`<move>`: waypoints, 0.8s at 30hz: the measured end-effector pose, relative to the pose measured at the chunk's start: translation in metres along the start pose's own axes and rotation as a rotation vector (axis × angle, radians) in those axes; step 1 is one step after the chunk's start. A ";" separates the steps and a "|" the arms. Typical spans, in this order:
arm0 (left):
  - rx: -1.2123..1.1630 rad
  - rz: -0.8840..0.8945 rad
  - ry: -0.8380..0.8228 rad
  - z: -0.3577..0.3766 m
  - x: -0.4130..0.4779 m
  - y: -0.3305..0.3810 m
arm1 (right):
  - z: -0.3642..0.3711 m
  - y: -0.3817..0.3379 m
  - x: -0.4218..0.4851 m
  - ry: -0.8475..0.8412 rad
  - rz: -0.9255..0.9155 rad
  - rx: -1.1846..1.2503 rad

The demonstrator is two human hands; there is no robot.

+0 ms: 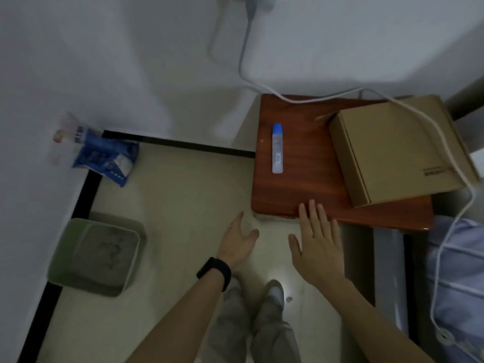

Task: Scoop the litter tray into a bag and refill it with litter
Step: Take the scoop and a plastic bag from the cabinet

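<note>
A green litter tray [65, 247] filled with grey litter sits on the floor at the lower left, against the wall. A blue and white litter bag [107, 158] leans in the corner behind it. Both my hands hang in mid-air over the floor, far right of the tray. My left hand [237, 241], with a black band on its wrist, is open with loosely curled fingers. My right hand [318, 242] is flat and open, its fingertips over the front edge of a red-brown wooden table [301, 179]. Neither hand holds anything.
On the table lie a clear bottle with a blue cap [277, 149] and a cardboard box [398, 150]. A white cable [429, 124] runs from the wall over the box and down to the right. Pale blue bedding [461, 271] lies at the right edge. My legs stand below.
</note>
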State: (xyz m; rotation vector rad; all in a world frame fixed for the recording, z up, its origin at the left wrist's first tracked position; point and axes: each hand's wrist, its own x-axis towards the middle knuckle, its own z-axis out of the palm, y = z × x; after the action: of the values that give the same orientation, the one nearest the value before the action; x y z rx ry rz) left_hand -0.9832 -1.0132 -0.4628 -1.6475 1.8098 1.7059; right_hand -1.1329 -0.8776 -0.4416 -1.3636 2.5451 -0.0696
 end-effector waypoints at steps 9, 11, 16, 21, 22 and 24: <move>-0.094 0.106 -0.037 0.052 0.097 -0.037 | 0.079 0.006 0.014 0.317 -0.036 -0.049; -0.116 0.116 -0.013 0.061 0.104 -0.046 | 0.087 0.007 0.016 0.359 -0.048 -0.064; -0.122 0.174 0.020 0.074 0.109 -0.062 | 0.103 0.006 0.025 0.457 -0.041 -0.090; -0.127 0.213 0.054 0.083 0.112 -0.074 | 0.112 0.006 0.032 0.526 -0.027 -0.105; -0.123 0.219 0.061 0.085 0.112 -0.075 | 0.113 0.006 0.032 0.533 -0.024 -0.098; -0.107 0.244 0.091 0.091 0.109 -0.077 | 0.115 0.008 0.033 0.562 -0.026 -0.078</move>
State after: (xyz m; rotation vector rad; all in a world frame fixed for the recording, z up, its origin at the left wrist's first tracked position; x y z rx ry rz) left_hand -1.0150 -0.9853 -0.6193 -1.6250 2.0709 1.8842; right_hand -1.1293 -0.8916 -0.5609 -1.5853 3.0023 -0.4173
